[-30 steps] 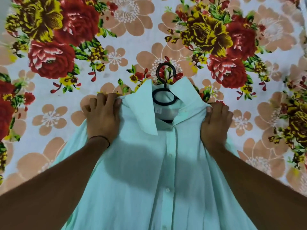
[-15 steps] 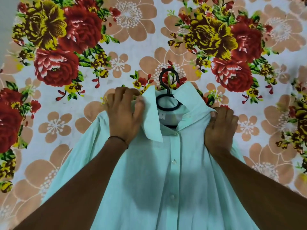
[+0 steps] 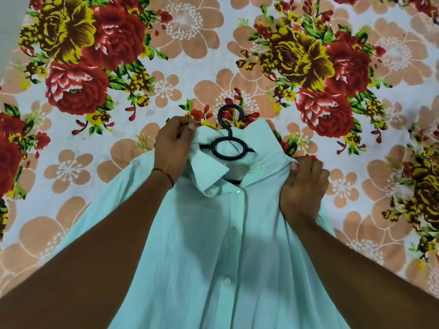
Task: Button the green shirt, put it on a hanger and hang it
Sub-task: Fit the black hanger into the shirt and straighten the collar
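Between the two hands: black hanger (image 3: 229, 149), ring and hook showing in the open neck of the green shirt (image 3: 213, 257), hook poking out past the collar (image 3: 209, 172). Left hand (image 3: 174, 150) just left of the hanger, fingers curled, pinching the collar's upper edge. Right hand (image 3: 303, 186) just right of it, fingers curled into bunched shoulder cloth. Shirt front up, placket buttons look done up below the hands; it lies on a floral bedsheet (image 3: 166, 55). Thin dark band (image 3: 166, 174) on left wrist.
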